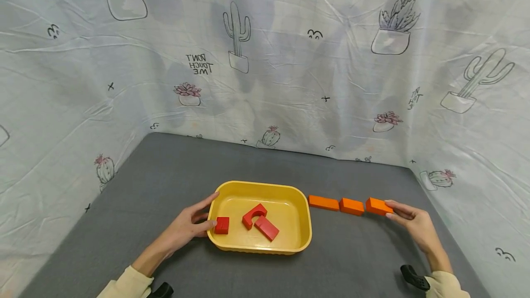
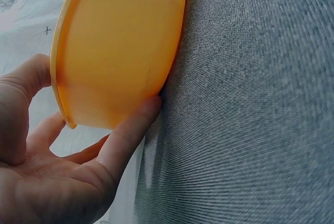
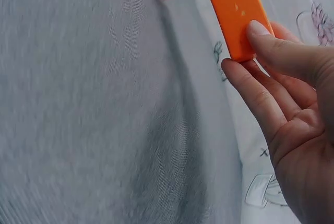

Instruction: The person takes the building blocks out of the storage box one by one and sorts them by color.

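Observation:
A yellow plastic tray [image 1: 260,248] is on the grey cloth surface. My left hand [image 1: 188,224] grips its left end, thumb at the rim; in the left wrist view a fingertip [image 2: 151,106] touches the tray's lower edge. Inside lie a red arch block [image 1: 248,219], a red oblong block [image 1: 267,228] and a small red block [image 1: 221,225] near the left thumb. To the right, my right hand [image 1: 416,224] pinches an orange block [image 3: 235,15] by its right end. Left of it, in a row, lie a second orange block [image 1: 351,206] and a longer orange block [image 1: 323,203] beside the tray.
White cloth walls [image 1: 281,59] with cactus drawings surround the grey surface [image 1: 182,164] at the back and both sides. A black band [image 1: 414,278] is on the right wrist, and another dark band [image 1: 162,290] shows at the left.

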A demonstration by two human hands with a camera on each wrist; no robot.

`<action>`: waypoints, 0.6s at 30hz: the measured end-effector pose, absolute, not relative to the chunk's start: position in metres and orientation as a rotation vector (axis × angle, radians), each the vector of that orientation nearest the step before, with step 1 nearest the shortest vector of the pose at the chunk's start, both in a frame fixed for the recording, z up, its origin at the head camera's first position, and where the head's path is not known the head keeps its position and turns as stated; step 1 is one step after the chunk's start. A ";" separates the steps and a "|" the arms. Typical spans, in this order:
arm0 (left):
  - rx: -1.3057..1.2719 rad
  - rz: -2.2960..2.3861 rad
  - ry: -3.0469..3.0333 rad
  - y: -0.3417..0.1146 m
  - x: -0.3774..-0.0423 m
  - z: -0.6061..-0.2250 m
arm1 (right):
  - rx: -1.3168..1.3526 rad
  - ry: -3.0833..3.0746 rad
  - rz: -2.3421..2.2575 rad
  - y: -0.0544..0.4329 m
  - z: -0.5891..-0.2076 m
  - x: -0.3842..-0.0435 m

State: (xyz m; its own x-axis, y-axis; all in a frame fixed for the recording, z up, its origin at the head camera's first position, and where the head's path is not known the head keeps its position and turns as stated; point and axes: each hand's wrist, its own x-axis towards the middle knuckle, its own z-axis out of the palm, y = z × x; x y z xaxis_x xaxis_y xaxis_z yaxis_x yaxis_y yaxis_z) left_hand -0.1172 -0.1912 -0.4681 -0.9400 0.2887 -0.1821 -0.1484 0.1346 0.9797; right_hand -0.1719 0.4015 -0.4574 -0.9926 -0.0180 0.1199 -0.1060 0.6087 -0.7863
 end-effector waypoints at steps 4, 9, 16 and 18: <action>0.135 1.862 2.096 -0.191 -0.117 -0.468 | 0.080 -2.758 1.352 0.409 -0.464 -0.173; 0.143 1.858 2.104 -0.191 -0.117 -0.467 | 0.087 -2.788 1.345 0.410 -0.473 -0.175; 0.137 1.856 2.103 -0.191 -0.117 -0.467 | 0.178 -2.822 1.153 0.404 -0.477 -0.178; 0.135 1.858 2.102 -0.191 -0.117 -0.467 | 0.186 -2.835 1.086 0.403 -0.477 -0.179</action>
State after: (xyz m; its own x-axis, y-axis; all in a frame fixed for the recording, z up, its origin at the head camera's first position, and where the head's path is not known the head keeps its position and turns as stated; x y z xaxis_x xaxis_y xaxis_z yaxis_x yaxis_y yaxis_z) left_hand -0.1175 -0.1905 -0.4673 -0.9404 0.2866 -0.1828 -0.1463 0.1442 0.9787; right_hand -0.1795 0.4029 -0.4768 -0.9875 -0.0781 0.1369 -0.1496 0.7383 -0.6576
